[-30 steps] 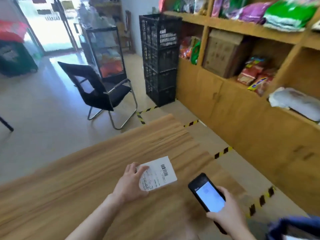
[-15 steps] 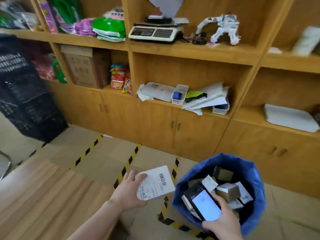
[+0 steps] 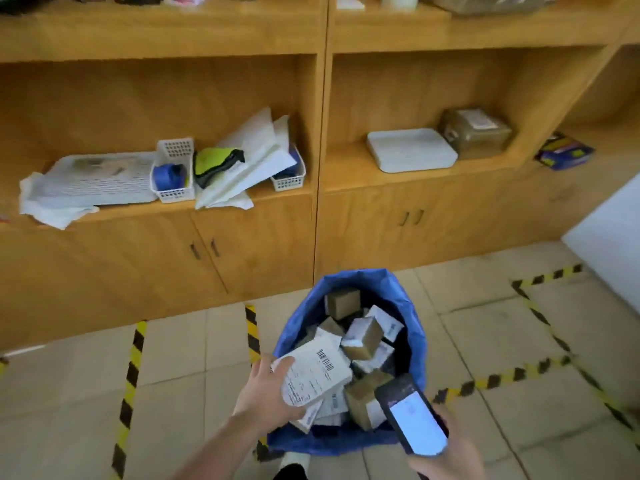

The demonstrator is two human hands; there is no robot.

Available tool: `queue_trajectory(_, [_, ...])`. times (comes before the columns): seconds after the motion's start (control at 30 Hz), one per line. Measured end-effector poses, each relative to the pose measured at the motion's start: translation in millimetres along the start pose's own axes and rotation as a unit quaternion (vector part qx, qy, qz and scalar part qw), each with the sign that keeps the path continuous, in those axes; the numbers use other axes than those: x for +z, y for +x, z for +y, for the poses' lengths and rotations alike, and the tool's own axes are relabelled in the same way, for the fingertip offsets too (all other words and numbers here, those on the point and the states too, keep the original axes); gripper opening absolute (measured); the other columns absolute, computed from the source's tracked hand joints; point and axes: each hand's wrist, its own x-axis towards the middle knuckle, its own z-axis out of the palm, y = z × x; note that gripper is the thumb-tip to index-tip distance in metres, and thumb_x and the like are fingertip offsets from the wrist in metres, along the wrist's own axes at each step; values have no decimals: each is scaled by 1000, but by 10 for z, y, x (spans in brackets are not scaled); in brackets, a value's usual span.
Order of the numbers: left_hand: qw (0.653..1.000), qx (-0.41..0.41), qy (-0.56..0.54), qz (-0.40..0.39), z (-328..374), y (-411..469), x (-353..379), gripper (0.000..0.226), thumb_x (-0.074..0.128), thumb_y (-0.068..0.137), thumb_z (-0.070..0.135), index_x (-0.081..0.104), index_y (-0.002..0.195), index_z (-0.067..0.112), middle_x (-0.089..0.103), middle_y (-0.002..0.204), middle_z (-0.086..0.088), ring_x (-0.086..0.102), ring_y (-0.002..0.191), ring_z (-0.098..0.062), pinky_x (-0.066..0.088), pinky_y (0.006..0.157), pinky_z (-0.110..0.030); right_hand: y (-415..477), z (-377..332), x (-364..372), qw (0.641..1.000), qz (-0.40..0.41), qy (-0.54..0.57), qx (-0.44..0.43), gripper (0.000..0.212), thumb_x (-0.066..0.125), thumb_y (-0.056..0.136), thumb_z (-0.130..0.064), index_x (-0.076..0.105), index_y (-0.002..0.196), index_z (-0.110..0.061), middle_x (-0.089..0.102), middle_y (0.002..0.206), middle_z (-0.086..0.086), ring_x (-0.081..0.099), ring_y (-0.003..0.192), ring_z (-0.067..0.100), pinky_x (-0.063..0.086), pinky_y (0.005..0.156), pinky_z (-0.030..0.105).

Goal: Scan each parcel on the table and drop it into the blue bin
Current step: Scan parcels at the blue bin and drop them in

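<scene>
Your right hand [image 3: 446, 455], nearest you, grips a phone [image 3: 412, 415] with its lit screen up, at the bin's near rim. Your left hand [image 3: 263, 393] pinches a flat white parcel [image 3: 311, 375], barcode label up, over the open blue bin [image 3: 417, 341], which holds many small boxes [image 3: 362, 336]. Striped tape [image 3: 252, 330] marks the floor; behind stands a wooden shelf unit [image 3: 242, 237]

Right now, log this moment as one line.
step: drop | left hand: holds white parcel over blue bin | right hand: holds phone, screen lit | bin contents: boxes | release: not yet
</scene>
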Motion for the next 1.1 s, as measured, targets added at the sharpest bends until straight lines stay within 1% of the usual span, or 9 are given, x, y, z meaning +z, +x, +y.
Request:
queue_trajectory(0.13, [999, -24, -34, -17, 99, 700, 156, 101, 64, 57, 71, 25, 143, 35, 26, 136, 6, 26, 130, -17, 46, 96, -33, 340, -182, 150, 999, 23, 23, 40, 94, 82, 49, -23, 41, 134, -28, 55, 120, -10, 57, 106, 6, 47, 83, 14])
queue_trajectory(0.23, [998, -47, -46, -25, 174, 1237, 411, 97, 69, 60, 66, 28, 141, 34, 30, 130, 4, 27, 130, -19, 47, 93, -37, 685, -304, 285, 995, 71, 33, 62, 71, 76, 44, -15, 55, 111, -24, 65, 98, -2, 63, 88, 17, 48, 70, 28])
queue_trajectory(0.33, [996, -65, -55, -16, 245, 1769, 754, 90, 73, 63, 62, 33, 137, 30, 33, 126, 1, 30, 127, -23, 45, 87, -36, 1055, -181, 471, 989, 108, 59, 80, 54, 73, 41, -14, 62, 93, -21, 66, 74, 1, 63, 68, 19, 47, 59, 33])
queue_trajectory(0.5, [997, -63, -42, -14, 312, 2544, 1365, 89, 75, 64, 59, 35, 136, 26, 32, 126, -4, 32, 122, -27, 42, 78, -35, 1491, 125, 830, 973, 131, 120, 148, 67, 77, 49, -4, 57, 110, -26, 66, 94, -1, 64, 84, 21, 53, 65, 37])
queue_trajectory(0.63, [998, -64, -18, 0, 294, 3004, 1726, 87, 75, 68, 59, 35, 137, 24, 31, 131, -8, 33, 122, -28, 41, 72, -36, 1771, 297, 1038, 965, 141, 134, 176, 71, 80, 50, -5, 56, 113, -25, 63, 96, -5, 62, 86, 17, 45, 57, 28])
queue_trajectory(0.7, [998, -61, -8, 11, 270, 3150, 1829, 87, 74, 70, 58, 33, 138, 22, 30, 134, -10, 32, 122, -29, 42, 71, -37, 1873, 329, 1107, 961, 141, 146, 188, 72, 82, 51, -4, 54, 115, -26, 61, 95, -10, 59, 83, 9, 42, 55, 25])
queue_trajectory(0.83, [999, -31, -18, -3, 229, 3255, 1882, 85, 73, 75, 51, 29, 142, 24, 21, 146, -10, 27, 132, -30, 46, 84, -41, 1961, 303, 1188, 958, 137, 156, 200, 76, 82, 53, -7, 51, 119, -28, 55, 94, -20, 54, 82, 2, 43, 61, 26])
queue_trajectory(0.9, [1000, -9, -5, -24, 200, 3216, 1836, 84, 71, 78, 50, 27, 145, 25, 17, 151, -9, 22, 137, -28, 45, 89, -41, 1937, 237, 1189, 956, 135, 162, 203, 76, 81, 54, -8, 49, 120, -31, 54, 95, -21, 54, 83, 0, 41, 58, 23])
queue_trajectory(1.1, [997, 37, 33, -56, 159, 2961, 1520, 71, 66, 82, 47, 34, 141, 25, 35, 139, -6, 35, 127, -27, 45, 88, -43, 1753, 2, 1061, 956, 132, 178, 192, 85, 80, 55, -10, 46, 131, -29, 57, 109, -10, 56, 99, 16, 46, 70, 29])
